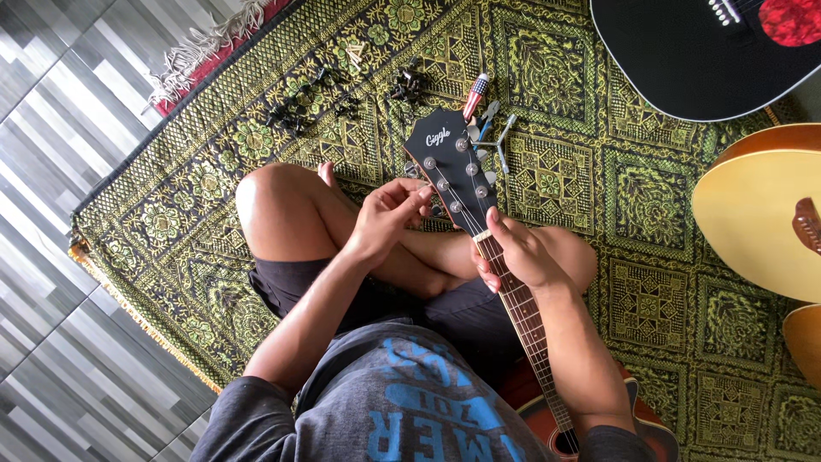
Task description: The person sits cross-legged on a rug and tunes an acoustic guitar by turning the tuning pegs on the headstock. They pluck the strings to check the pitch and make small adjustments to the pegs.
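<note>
Fingers of my left hand [386, 210] pinch at a tuner on the near edge of the glossy black headstock [449, 167], possibly turning its peg. My right hand [517, 252] wraps the rosewood neck [522, 308] at the nut, steadying it over my lap; next calls for small, even twists.

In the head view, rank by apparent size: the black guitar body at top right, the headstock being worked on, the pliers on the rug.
1. Black guitar body, partly cut off
2. Headstock
3. Pliers, partly hidden by the headstock

The frame's edges cut off the black guitar [710, 60] and 2 pale guitars [761, 214].
</note>
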